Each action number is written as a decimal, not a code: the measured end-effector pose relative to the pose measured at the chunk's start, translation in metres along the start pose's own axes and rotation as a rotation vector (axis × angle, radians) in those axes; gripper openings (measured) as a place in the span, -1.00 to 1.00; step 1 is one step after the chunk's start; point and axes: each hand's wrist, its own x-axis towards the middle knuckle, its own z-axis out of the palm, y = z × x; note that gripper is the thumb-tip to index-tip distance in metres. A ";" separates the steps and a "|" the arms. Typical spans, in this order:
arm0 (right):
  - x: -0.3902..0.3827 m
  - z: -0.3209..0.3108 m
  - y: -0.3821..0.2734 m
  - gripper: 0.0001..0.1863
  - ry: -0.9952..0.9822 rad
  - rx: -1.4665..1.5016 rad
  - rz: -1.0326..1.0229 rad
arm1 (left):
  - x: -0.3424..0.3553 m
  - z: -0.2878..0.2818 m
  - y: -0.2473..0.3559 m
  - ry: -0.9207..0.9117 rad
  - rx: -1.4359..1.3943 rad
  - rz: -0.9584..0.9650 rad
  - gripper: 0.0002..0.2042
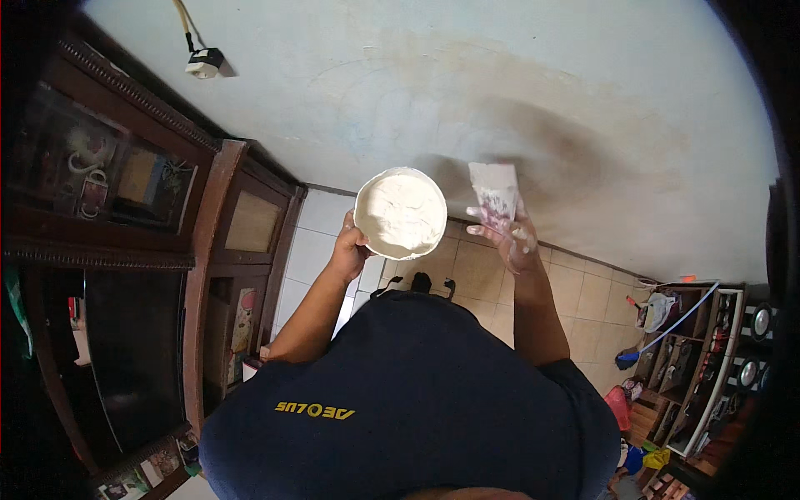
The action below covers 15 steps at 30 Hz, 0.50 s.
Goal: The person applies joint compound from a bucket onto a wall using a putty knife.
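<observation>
My left hand [348, 247] grips the side of a round white tub [442, 200], with its thumb at the rim. Thick white paste [403, 212], lumpy on top, fills much of it. To the right, my right hand [518, 243] is closed round a flat, pale, paste-smeared scraper [495, 185], whose wide edge points toward the wall. White paste coats those fingers, and the scraper's lower part is partly hidden and blurred. In front of both hands stands a pale wall [400, 92] with a brownish, patchy area.
A dark wooden cabinet [207, 208] with glass doors lines the left side. A power socket [203, 63] hangs by a cable at upper left. At right are a loaded shelf rack [687, 367] and a blue broom [627, 359]. Tiled floor [479, 275] lies below.
</observation>
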 end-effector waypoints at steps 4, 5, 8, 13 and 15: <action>-0.002 0.032 -0.003 -0.20 -0.077 -0.793 -0.276 | -0.006 -0.005 0.015 0.058 0.083 -0.022 -0.34; 0.003 0.040 -0.010 -0.20 -0.073 -0.795 -0.266 | -0.006 -0.004 0.017 0.061 0.135 -0.034 -0.34; 0.018 0.076 -0.047 -0.20 -0.483 -1.410 -0.444 | -0.001 -0.006 0.023 0.029 0.141 -0.023 -0.38; 0.023 0.086 -0.054 -0.14 -0.553 -1.659 -0.411 | -0.016 0.008 0.036 0.026 -0.008 0.030 -0.42; 0.020 0.090 -0.054 -0.13 -0.451 -1.673 -0.337 | -0.016 0.007 0.034 0.018 0.015 0.061 -0.42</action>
